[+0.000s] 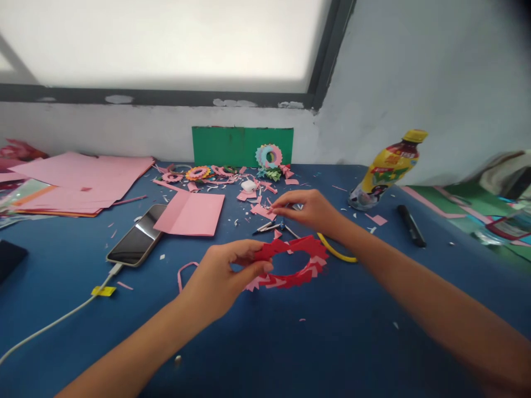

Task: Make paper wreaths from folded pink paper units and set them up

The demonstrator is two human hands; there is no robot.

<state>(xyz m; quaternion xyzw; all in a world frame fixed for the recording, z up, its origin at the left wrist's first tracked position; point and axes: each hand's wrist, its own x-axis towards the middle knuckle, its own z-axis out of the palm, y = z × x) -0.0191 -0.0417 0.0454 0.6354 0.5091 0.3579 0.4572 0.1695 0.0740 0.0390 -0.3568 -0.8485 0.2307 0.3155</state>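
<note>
In the head view my left hand (232, 271) pinches the left side of a folded-paper ring (309, 275), red with pink pieces and a zigzag edge. The ring is tilted above the blue table. Beyond it, my right hand (307, 209) reaches over the scraps with thumb and forefinger together; what is between them, if anything, is too small to make out. A pink paper scrap (262, 211) lies by those fingertips. Below the right hand is a drawing compass (267, 227), partly hidden. A yellow strip (338, 250) shows beside the right forearm.
A phone (136, 236) on a white cable and a folded pink sheet (193, 213) lie left. Pink paper sheets (91, 174) are stacked behind. A green board (222, 145) leans on the wall near small paper rings (199, 173). Rightward are a bottle (385, 171) and black marker (410, 225).
</note>
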